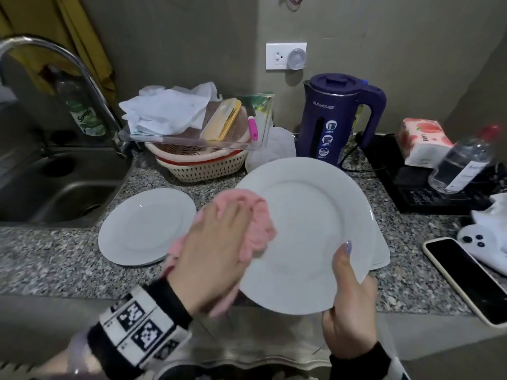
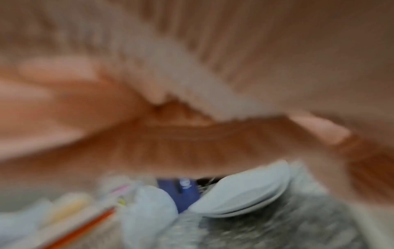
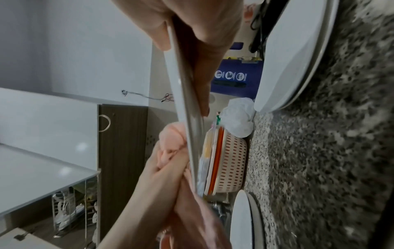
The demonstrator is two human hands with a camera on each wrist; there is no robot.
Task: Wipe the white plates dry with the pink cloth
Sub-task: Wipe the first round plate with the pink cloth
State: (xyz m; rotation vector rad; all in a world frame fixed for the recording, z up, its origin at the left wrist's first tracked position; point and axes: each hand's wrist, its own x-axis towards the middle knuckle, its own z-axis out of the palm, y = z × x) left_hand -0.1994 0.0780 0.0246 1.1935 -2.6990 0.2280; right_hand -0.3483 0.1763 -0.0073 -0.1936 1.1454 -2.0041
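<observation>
White plate [image 1: 307, 231], held tilted above the granite counter [image 1: 68, 256] and the stacked plates [image 1: 382, 257], is pinched only at its near rim by the right hand [image 1: 349, 305], so the left hand [image 1: 214, 250], gripping the pink cloth [image 1: 260, 223] and pressing it on, could lever it loose.

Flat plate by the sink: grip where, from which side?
Likely the rim of the plate at its near-left edge, approached from the front: it lies flat, the flared rim stands off the countertop, and the basket sits close behind.
</observation>
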